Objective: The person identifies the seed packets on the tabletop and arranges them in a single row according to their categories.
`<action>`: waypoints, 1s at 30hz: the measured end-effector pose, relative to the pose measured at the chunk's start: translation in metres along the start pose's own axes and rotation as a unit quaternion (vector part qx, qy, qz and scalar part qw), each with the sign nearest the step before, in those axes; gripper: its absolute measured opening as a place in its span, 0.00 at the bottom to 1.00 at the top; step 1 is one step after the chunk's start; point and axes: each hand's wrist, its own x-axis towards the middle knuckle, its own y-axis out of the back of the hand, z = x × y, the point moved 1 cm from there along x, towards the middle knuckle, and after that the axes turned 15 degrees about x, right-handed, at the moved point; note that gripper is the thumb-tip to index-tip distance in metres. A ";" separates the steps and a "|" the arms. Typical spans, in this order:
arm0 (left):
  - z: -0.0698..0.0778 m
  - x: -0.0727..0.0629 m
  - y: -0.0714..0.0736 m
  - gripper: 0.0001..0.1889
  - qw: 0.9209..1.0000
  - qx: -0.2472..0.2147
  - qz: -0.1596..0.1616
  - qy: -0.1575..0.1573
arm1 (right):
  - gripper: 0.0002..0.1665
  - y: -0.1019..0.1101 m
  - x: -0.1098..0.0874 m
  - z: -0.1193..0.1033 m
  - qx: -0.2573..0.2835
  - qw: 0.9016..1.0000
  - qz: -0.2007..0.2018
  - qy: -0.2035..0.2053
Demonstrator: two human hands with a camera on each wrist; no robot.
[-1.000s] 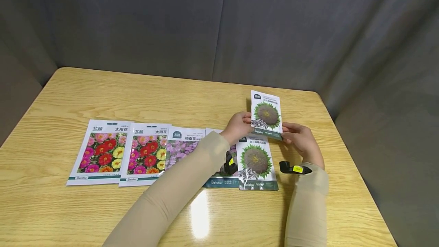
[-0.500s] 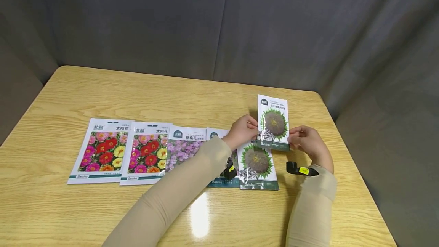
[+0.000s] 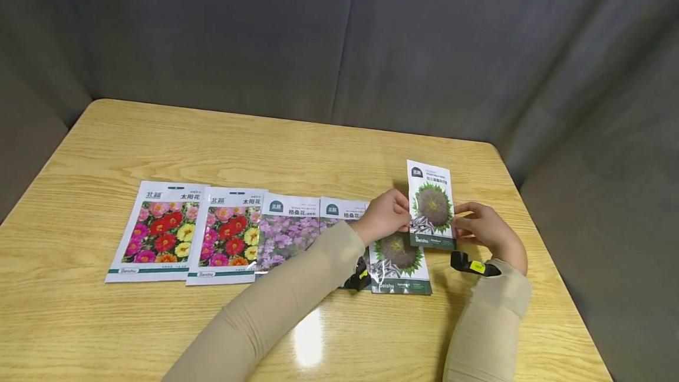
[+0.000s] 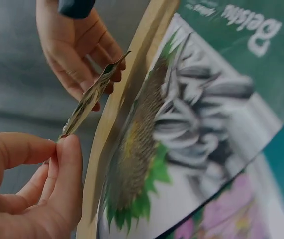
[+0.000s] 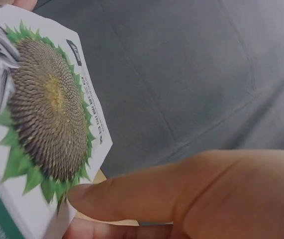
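Observation:
A sunflower seed packet point(image 3: 431, 205) is held up off the table at the right, its printed front facing me. My left hand point(image 3: 384, 215) pinches its left edge between thumb and fingers. At the opposite edge, my right hand point(image 3: 490, 231) grips it, the thumb point(image 5: 127, 195) on the front in the right wrist view. The left wrist view shows the held packet point(image 4: 93, 92) nearly edge-on between both hands. Below it, a second sunflower seed packet point(image 3: 399, 267) lies flat on the table, its top partly hidden by the left hand and the raised packet.
Two purple-flower seed packets point(image 3: 289, 231) lie left of the flat sunflower packet, partly behind my left forearm. Further left are two packets with red and yellow flowers point(image 3: 159, 234). The row overlaps in places on the wooden table point(image 3: 239, 146); a grey curtain point(image 3: 212, 34) hangs behind.
Both hands have moved right and toward me, carrying the sunflower seed packet along and uncovering more of the purple packet's top. The packets on the table stay in place.

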 end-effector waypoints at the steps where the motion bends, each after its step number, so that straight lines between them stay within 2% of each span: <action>1: 0.000 -0.001 -0.002 0.11 1.000 0.007 0.000 -0.003 | 0.22 0.000 0.000 0.000 -0.002 1.000 -0.001 0.003; 5: 0.000 -0.004 -0.008 0.14 0.999 0.034 -0.002 -0.004 | 0.15 0.002 -0.003 0.002 -0.009 1.000 0.004 0.002; 8: 0.000 -0.007 -0.012 0.13 0.999 0.045 -0.011 0.000 | 0.13 0.003 -0.005 0.004 -0.013 1.000 0.005 -0.014; 12: 0.002 -0.012 -0.017 0.12 0.998 0.060 -0.025 0.004 | 0.12 0.006 -0.008 0.005 -0.018 0.999 -0.009 -0.036; 15: 0.003 -0.015 -0.021 0.11 0.997 0.074 -0.024 0.003 | 0.12 0.008 -0.011 0.006 -0.022 0.998 -0.019 -0.047; 22: 0.004 -0.019 -0.030 0.08 0.996 0.084 -0.025 -0.003 | 0.14 0.014 -0.017 0.011 -0.049 0.995 -0.017 -0.084; 30: 0.004 -0.024 -0.035 0.05 0.994 0.107 -0.036 -0.001 | 0.10 0.017 -0.023 0.014 -0.061 0.992 -0.017 -0.112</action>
